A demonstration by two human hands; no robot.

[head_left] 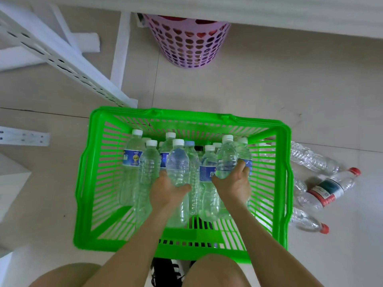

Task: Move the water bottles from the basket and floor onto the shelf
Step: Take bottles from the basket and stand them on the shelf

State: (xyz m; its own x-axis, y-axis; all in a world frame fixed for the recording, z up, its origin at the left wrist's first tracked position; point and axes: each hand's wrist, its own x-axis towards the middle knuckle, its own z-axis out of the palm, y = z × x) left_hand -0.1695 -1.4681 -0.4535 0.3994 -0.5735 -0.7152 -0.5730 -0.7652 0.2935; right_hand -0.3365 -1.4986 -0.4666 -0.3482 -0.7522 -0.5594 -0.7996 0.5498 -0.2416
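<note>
A bright green plastic basket [97, 183] sits on the tiled floor and holds several upright clear water bottles with white caps. My left hand [167, 190] grips one clear bottle [177, 162] from below, lifted above the others. My right hand [235, 186] grips a second clear bottle [227, 158], also raised. A blue-labelled bottle [132, 160] stands at the basket's left. Several more bottles lie on the floor to the right of the basket, one with a red label [327, 189]. The white shelf [248, 9] runs along the top edge.
A pink perforated bin [186, 42] stands under the shelf, beyond the basket. White slotted shelf posts [62, 59] lie slanted at upper left. A white bracket [22, 137] lies at the left. My knees and dark shoes show at the bottom.
</note>
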